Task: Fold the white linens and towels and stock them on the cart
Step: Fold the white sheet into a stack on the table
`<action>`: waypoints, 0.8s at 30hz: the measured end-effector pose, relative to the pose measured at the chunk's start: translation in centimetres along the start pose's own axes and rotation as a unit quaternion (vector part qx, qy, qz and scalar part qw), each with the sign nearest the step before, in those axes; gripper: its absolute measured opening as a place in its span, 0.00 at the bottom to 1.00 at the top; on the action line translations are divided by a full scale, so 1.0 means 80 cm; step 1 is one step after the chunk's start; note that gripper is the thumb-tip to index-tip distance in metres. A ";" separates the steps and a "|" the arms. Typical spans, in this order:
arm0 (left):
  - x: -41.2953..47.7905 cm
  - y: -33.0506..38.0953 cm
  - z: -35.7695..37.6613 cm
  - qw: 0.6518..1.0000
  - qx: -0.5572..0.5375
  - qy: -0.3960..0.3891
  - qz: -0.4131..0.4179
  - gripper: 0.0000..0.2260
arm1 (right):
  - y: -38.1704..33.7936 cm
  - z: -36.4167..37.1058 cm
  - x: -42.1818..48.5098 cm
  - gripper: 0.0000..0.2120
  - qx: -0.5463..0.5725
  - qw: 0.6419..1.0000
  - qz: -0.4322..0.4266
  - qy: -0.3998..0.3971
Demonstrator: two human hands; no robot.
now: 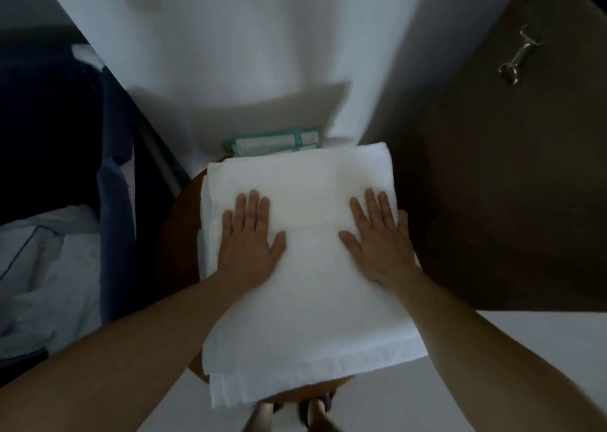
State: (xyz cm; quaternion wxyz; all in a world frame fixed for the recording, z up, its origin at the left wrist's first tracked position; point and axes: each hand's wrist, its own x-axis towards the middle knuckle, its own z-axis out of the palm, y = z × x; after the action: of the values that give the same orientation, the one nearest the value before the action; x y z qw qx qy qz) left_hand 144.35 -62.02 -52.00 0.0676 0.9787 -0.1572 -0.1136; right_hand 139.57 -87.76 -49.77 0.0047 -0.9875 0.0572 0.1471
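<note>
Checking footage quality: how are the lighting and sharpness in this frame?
Head view: dim and underexposed, the left side nearly black; the towel is brightest yet keeps texture; left hand and right hand look slightly smeared; the wide-angle lens stretches the corners.

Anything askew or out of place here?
Only the folded white terry towel: its lower layer juts past the top layer at the near edge, and it overhangs the round brown wooden table. The left hand and right hand press flat on it.
</note>
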 end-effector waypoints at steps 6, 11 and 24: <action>-0.100 0.010 0.007 0.998 -0.027 -0.047 -0.016 0.37 | 0.006 0.008 -0.099 0.37 -0.037 0.999 -0.027 -0.018; -0.129 0.022 0.019 0.996 -0.043 -0.020 -0.071 0.35 | 0.017 0.030 -0.108 0.37 -0.007 0.999 -0.052 -0.015; -0.230 0.022 -0.022 0.858 -0.275 -0.036 -0.432 0.28 | 0.064 -0.020 -0.170 0.31 0.205 0.956 0.188 -0.096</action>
State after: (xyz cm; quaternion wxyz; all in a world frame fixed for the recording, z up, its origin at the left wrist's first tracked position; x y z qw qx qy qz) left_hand 127.25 -57.54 -46.29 0.2722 0.8854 0.3162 -0.2051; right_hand 126.55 -91.39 -44.23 0.1844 -0.9178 0.2704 0.2247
